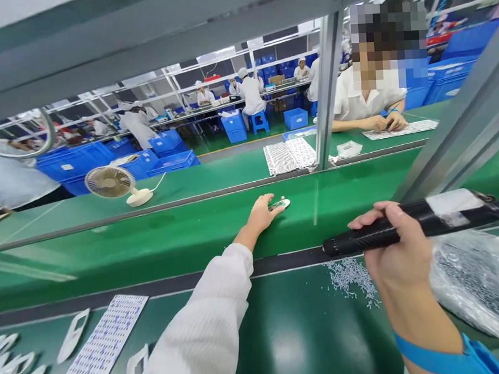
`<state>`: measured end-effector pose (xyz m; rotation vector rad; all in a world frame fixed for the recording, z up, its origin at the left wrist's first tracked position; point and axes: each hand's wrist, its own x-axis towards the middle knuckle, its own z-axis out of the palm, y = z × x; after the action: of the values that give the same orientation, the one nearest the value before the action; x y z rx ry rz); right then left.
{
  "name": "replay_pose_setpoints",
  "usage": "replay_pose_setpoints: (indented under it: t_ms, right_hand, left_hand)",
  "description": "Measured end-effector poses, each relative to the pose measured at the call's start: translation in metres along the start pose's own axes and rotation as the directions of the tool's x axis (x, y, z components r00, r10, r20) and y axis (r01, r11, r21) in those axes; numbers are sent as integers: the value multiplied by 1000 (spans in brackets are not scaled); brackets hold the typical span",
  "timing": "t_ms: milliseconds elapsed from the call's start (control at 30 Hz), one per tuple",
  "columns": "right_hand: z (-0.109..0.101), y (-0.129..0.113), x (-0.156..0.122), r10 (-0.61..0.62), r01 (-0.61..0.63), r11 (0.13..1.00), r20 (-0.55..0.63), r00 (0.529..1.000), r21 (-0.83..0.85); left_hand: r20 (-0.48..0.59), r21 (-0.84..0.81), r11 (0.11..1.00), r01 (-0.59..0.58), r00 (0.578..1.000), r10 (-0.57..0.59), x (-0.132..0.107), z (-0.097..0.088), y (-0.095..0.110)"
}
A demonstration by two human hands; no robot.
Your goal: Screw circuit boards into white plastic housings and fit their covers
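My left hand (260, 215) is stretched out over the green conveyor belt (184, 224). Its thumb and fingers are closed round a small white plastic part (285, 203), whose rounded end sticks out beyond the fingertips. In my right hand (403, 251) lies a black electric screwdriver (427, 217), gripped around its body with the tip pointing left. Below that tip, a heap of small screws (352, 279) is spread on the dark green bench (290, 324).
White plastic housings (11, 361) and a sheet with rows of blue marks (103, 345) lie at left. A clear bag of screws (475, 275) sits at right. Metal posts (328, 93) rise beyond the belt, near a fan (111, 182) and a seated co-worker (365, 94).
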<state>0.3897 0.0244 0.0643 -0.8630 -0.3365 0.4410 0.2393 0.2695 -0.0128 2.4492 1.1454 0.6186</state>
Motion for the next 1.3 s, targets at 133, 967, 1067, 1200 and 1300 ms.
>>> replay_pose_setpoints:
  t_ms: [133, 967, 1067, 1200, 1300]
  right_hand:
    - [7, 14, -11, 49, -34, 969, 55, 997, -245]
    - [20, 93, -185, 633, 65, 655, 594, 497, -753]
    - [11, 97, -190, 385, 567, 654, 866, 321, -501]
    - [6, 104, -191, 307, 733, 594, 936, 174, -331]
    - [7, 104, -189, 332, 831, 505, 941, 60, -231]
  left_hand:
    - [-79, -5, 1000, -22, 997, 22, -66, -67, -7]
    - [128, -8, 999, -47, 991, 48, -332, -104, -18]
    - [109, -27, 999, -32, 993, 34, -333, -102, -19]
    - [93, -32, 999, -32, 995, 35, -334, -100, -22]
    - [84, -21, 999, -35, 996, 36, -332, -96, -21]
